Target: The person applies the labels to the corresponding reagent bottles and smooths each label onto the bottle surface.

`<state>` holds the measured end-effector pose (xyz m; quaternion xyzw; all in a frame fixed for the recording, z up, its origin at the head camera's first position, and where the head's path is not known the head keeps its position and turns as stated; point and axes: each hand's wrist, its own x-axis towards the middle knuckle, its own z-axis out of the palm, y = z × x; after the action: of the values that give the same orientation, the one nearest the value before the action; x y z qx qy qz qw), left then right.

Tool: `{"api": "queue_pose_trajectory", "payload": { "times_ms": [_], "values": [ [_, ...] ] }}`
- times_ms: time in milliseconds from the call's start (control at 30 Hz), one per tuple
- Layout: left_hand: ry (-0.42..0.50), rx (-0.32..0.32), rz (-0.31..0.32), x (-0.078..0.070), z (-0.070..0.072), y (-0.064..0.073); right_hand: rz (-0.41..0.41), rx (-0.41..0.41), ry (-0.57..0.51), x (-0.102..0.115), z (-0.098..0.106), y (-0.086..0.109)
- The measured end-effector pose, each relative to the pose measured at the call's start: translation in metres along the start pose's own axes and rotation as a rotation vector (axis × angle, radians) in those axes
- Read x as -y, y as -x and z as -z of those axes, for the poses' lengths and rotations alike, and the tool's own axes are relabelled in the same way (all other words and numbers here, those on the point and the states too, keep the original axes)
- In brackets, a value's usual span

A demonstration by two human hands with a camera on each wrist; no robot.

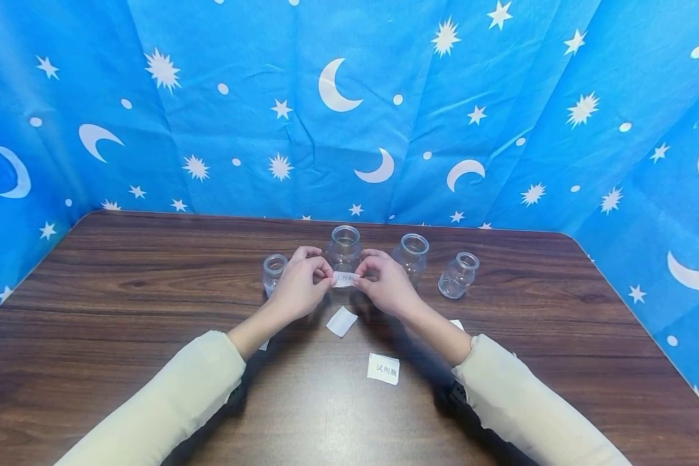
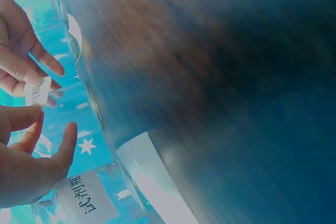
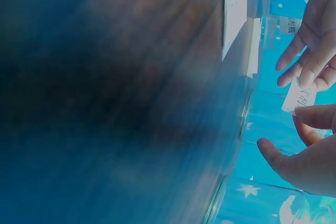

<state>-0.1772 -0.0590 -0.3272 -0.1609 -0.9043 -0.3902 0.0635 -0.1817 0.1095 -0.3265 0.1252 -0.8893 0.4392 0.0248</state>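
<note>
Both hands hold one small white paper label (image 1: 345, 279) with handwritten characters, level across the front of a clear glass jar (image 1: 345, 241) at the back middle. My left hand (image 1: 304, 285) pinches its left end between thumb and forefinger, and my right hand (image 1: 389, 285) pinches the right end likewise. In the left wrist view the other fingers of the left hand (image 2: 39, 161) spread away from the label. Beside the left hand stands a small jar (image 1: 275, 264) that bears a paper label (image 2: 86, 198). Another large jar (image 1: 415, 246) is partly hidden behind the right hand.
A small clear jar (image 1: 457, 277) stands at the right. On the brown wooden table (image 1: 151, 291) lie a blank paper slip (image 1: 342, 321) and, nearer, a written slip (image 1: 383, 368). The forearms partly cover two more slips. A blue curtain (image 1: 239, 116) with moons and stars hangs behind.
</note>
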Motion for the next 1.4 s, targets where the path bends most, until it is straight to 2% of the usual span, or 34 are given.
{"api": "queue_pose_trajectory", "payload": {
  "times_ms": [200,433,667,933,1400],
  "values": [
    [-0.021,-0.001,-0.004,0.002,0.0,-0.004,-0.016,0.007,0.033,0.0,0.0,-0.003],
    [-0.056,-0.003,-0.014,0.001,-0.001,-0.005,0.013,0.001,0.079,0.0,0.001,-0.004],
    [-0.069,0.001,-0.012,-0.002,0.0,-0.001,0.024,0.002,0.084,0.0,0.002,-0.002],
    [-0.067,-0.018,-0.039,-0.002,0.0,0.001,0.055,0.0,0.087,0.0,0.001,0.0],
    [-0.072,-0.04,-0.027,-0.004,-0.001,0.005,0.101,-0.036,0.103,-0.004,0.006,0.002]
  ]
}}
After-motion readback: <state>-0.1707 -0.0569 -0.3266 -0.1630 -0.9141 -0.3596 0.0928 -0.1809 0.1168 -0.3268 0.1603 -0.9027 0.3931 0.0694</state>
